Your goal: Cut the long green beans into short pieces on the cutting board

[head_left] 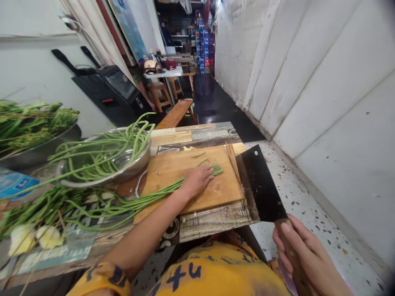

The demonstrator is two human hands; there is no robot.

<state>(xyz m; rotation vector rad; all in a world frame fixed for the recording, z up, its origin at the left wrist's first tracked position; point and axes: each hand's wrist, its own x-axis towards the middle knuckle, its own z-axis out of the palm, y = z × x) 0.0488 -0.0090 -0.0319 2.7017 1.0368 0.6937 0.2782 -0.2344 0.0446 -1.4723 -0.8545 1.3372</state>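
Note:
A bundle of long beans (pixel 160 192) runs across the wooden cutting board (pixel 212 191), its ends lined up near the board's right side. My left hand (pixel 199 179) is closed over the bundle close to those ends. Two short bean pieces (pixel 198 155) lie on the board just beyond my fingers. My right hand (pixel 304 248) grips the wooden handle of a cleaver (pixel 261 185). The cleaver's broad dark blade is off the board's right side, beside the table's edge, apart from the beans.
A metal bowl (pixel 145 162) of long beans stands left of the board, with a basin (pixel 37 144) of leafy greens beyond it. Thin sticks (pixel 233 160) lie along the board's right edge. A wooden bench (pixel 175 114) is ahead; a white wall (pixel 339 90) rises at right.

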